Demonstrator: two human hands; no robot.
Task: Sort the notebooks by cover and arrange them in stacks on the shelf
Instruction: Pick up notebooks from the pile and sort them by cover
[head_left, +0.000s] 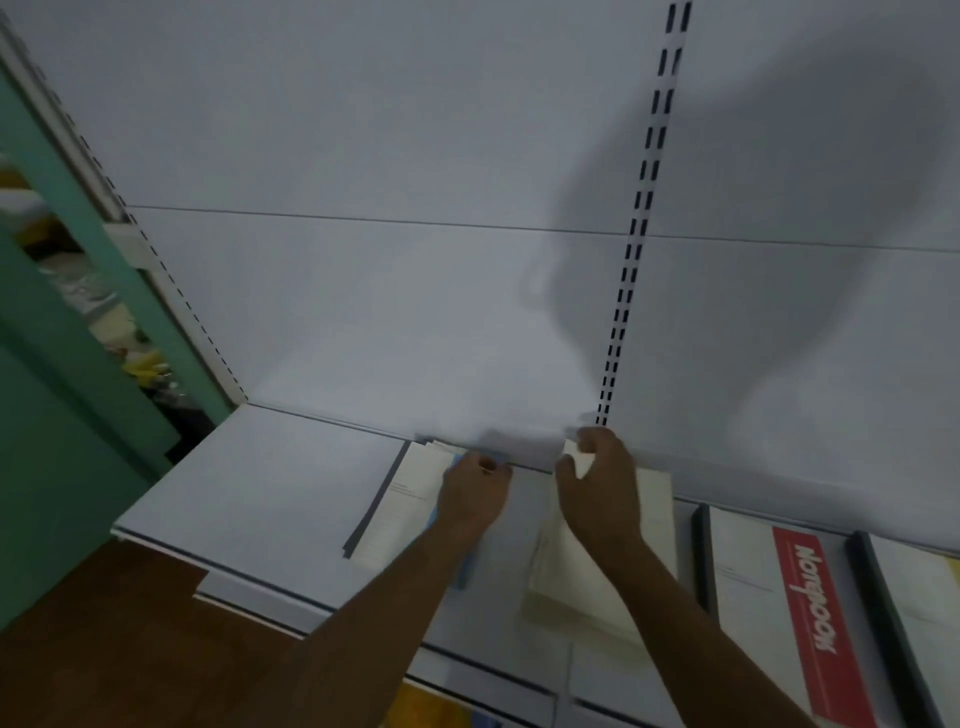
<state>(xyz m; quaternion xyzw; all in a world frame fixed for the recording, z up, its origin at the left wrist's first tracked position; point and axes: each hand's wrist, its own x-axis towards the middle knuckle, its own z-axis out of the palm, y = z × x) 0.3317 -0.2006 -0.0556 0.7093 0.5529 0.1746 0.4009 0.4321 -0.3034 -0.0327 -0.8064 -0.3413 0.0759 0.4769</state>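
Head view: your left hand (475, 493) pinches the far end of the cream-covered notebook stack (400, 499); your right hand (597, 483) grips the cream stack (582, 577) beside it. Both long axes run toward the white back panel (363, 312). Each hand sits on its own stack.

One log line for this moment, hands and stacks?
left hand: holds left notebook stack at far edge | right hand: grips cream notebook stack | red-banded notebook: lies on shelf, right

The head camera looks forward and down, close over the white shelf (249, 483) and its back panel (363, 156).
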